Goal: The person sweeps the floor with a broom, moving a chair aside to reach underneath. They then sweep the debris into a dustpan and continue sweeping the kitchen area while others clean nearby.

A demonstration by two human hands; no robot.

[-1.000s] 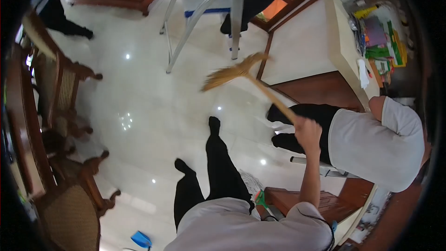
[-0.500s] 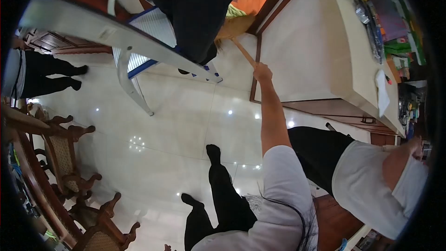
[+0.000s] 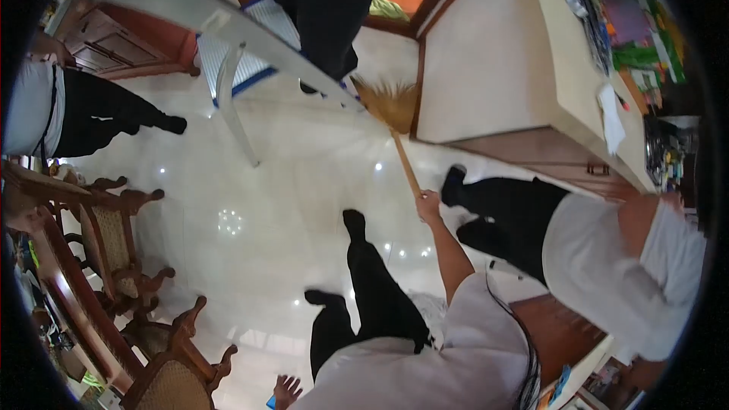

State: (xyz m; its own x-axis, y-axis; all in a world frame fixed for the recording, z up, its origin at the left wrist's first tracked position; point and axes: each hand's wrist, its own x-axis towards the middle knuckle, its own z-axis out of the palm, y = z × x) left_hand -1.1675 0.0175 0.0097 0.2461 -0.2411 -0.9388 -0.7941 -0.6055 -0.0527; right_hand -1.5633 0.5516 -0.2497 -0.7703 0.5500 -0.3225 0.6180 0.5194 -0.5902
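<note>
My right hand (image 3: 429, 206) is wrapped around the wooden handle of a broom (image 3: 386, 103). The broom's tan bristles spread over the floor by the corner of the white counter, close to the foot of the stepladder. Low in the view, my left hand (image 3: 287, 392) is held near my body with its fingers apart and no object visible in it. A small blue patch shows just beside that hand, too little of it to name.
An aluminium stepladder (image 3: 182, 11) stands at the upper left, with a person in black trousers (image 3: 323, 7) at it. Other people stand at left (image 3: 106, 106) and right (image 3: 607, 258). Carved wooden chairs (image 3: 110, 247) line the left. A counter (image 3: 493, 53) holds packets and a white cloth (image 3: 610, 118).
The broom and my right hand have come back toward me, away from the doorway corner. My left hand shows more fully. The person at left has shifted right, and the right-hand person's feet now show.
</note>
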